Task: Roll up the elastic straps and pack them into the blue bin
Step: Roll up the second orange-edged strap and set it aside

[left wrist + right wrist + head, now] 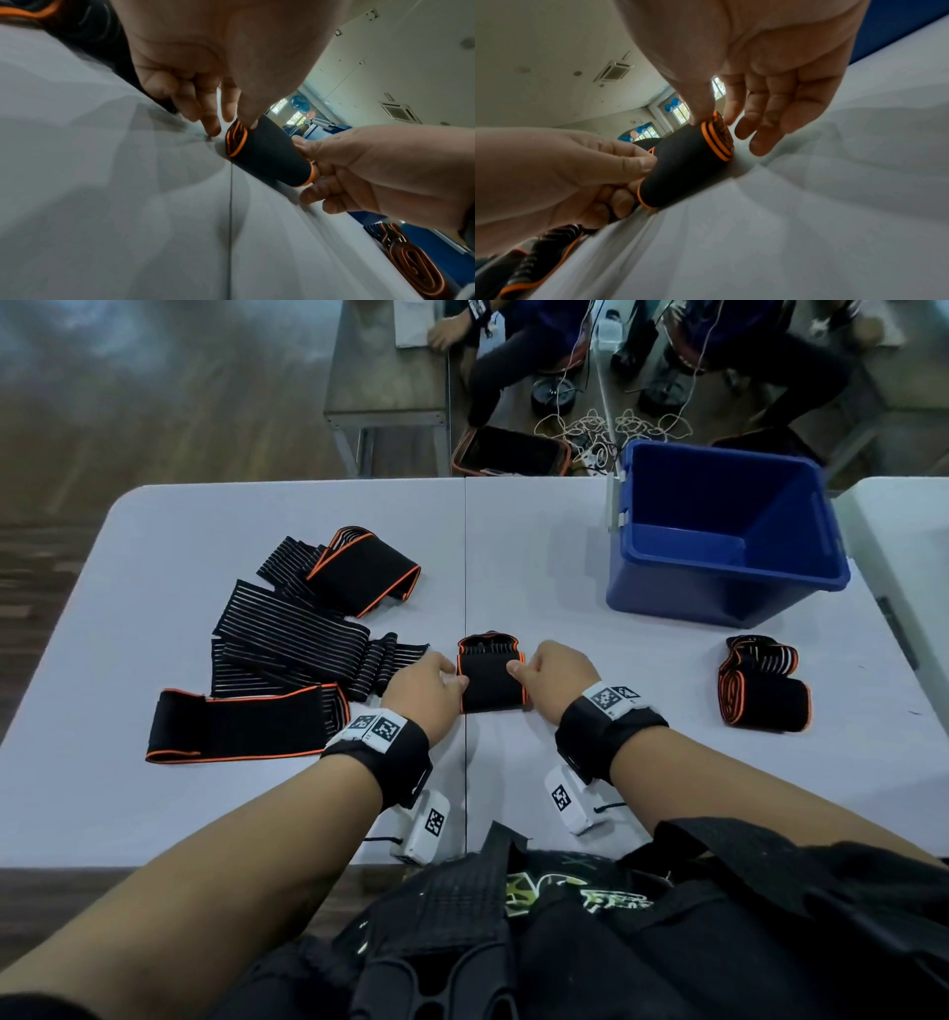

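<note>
A black strap with orange edging, wound into a tight roll (pixel 490 683), lies on the white table (pixel 560 567) right in front of me. My left hand (pixel 436 683) pinches its left end, thumb on top (pixel 246 113). My right hand (pixel 531 672) pinches the right end between thumb and forefinger (pixel 703 113), the other fingers loose. In the wrist views the roll (pixel 267 156) (pixel 682 168) shows its orange spiral ends. The blue bin (pixel 678 593) stands at the back right; what I see of its inside holds nothing.
Several unrolled striped and black straps (pixel 292 634) lie spread to the left of my hands. Two rolled straps (pixel 762 688) sit to the right, in front of the bin. Behind the table are seated people, cables and a dark box on the floor.
</note>
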Tool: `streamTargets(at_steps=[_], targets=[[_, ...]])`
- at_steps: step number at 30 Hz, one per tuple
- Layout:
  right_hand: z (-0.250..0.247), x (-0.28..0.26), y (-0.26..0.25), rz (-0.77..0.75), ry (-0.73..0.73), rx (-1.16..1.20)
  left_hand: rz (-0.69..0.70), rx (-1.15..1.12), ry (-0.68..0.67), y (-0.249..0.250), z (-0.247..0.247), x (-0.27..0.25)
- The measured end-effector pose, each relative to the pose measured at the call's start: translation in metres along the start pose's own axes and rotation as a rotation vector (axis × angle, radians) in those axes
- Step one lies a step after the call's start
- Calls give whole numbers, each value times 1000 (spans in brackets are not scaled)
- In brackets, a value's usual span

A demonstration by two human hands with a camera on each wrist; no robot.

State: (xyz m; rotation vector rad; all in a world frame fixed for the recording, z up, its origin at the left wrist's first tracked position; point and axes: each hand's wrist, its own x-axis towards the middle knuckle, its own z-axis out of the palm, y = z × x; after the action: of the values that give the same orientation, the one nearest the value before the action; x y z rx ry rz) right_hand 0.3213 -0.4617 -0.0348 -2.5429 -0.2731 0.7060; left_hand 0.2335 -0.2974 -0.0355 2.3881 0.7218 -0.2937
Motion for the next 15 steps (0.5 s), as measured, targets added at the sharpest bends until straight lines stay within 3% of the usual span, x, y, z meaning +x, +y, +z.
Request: streamTargets(at_steps=[3,9,15], targets=[[0,0,-4,-22,125,80,57,-101,31,-1,-3,0],[8,-9,3,-49,100,109,130,-187,23,-4,-3,-3],[8,-25,20,-25,78,276,92,-269,5,3,4,0]])
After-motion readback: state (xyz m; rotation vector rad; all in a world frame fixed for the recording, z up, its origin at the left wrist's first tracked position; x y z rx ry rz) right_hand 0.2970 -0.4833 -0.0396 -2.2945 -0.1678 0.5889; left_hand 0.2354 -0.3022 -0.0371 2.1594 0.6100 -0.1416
